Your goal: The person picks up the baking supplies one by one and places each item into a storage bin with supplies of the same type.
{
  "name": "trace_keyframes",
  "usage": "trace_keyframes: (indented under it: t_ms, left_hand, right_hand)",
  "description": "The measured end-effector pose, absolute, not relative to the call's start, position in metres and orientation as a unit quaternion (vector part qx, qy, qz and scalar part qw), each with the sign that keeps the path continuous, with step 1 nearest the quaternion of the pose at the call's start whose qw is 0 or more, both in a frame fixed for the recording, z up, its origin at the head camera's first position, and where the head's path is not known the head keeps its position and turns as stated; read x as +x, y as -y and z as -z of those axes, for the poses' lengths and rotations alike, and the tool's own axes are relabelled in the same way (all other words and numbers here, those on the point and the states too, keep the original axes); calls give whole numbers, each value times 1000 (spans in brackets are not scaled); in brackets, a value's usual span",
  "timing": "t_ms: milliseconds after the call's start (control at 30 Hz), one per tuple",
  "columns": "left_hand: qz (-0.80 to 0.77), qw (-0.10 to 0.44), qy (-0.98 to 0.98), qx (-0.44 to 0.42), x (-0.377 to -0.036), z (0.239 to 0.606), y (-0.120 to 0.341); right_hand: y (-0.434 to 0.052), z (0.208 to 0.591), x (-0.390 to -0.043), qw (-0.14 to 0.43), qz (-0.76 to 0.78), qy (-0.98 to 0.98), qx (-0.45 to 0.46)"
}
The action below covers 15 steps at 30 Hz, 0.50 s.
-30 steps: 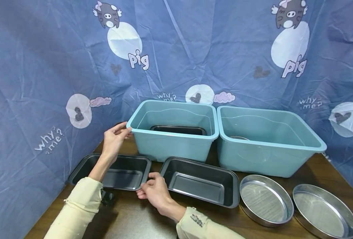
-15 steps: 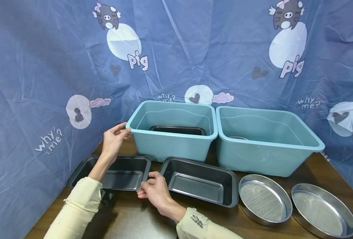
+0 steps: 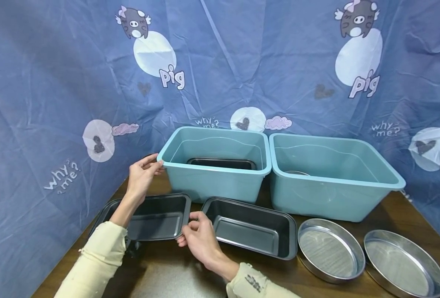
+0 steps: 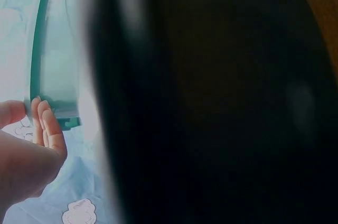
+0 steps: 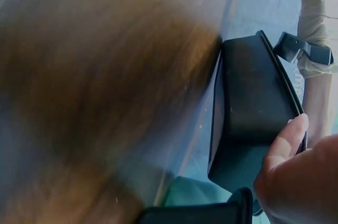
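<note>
My left hand (image 3: 140, 176) pinches the left front corner of the left teal bin (image 3: 214, 182), thumb and fingers on either side of its rim in the left wrist view. My right hand (image 3: 201, 240) grips the right front corner of a black loaf pan (image 3: 156, 227) in front of that bin. In the right wrist view the thumb (image 5: 288, 142) lies against the outer wall of this pan (image 5: 253, 92). My left forearm crosses over the pan and hides part of it. Inside the left bin lies another dark pan (image 3: 221, 164).
A second black loaf pan (image 3: 246, 231) sits right of my right hand. Two round metal sieves (image 3: 329, 250) stand further right, side by side. The right teal bin (image 3: 316, 198) adjoins the left one and has a metal rim showing inside. A blue printed cloth (image 3: 220, 62) hangs behind.
My right hand has shifted slightly right and toward me, and the left loaf pan has moved with it. My left hand stays at the bin's corner.
</note>
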<state>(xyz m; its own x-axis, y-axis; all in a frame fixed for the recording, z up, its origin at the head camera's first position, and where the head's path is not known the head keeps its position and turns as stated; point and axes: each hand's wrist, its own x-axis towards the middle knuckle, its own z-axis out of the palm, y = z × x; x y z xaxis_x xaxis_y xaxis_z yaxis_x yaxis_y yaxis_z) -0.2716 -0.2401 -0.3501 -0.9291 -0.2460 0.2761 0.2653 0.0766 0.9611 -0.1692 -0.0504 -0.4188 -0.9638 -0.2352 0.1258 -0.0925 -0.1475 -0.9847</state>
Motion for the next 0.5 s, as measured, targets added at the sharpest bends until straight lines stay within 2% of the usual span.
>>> trace_keyframes:
  t_ms: [500]
  left_hand:
    - [675, 188, 713, 5, -273, 351, 240]
  right_hand:
    - [30, 416, -174, 6, 711, -684, -161]
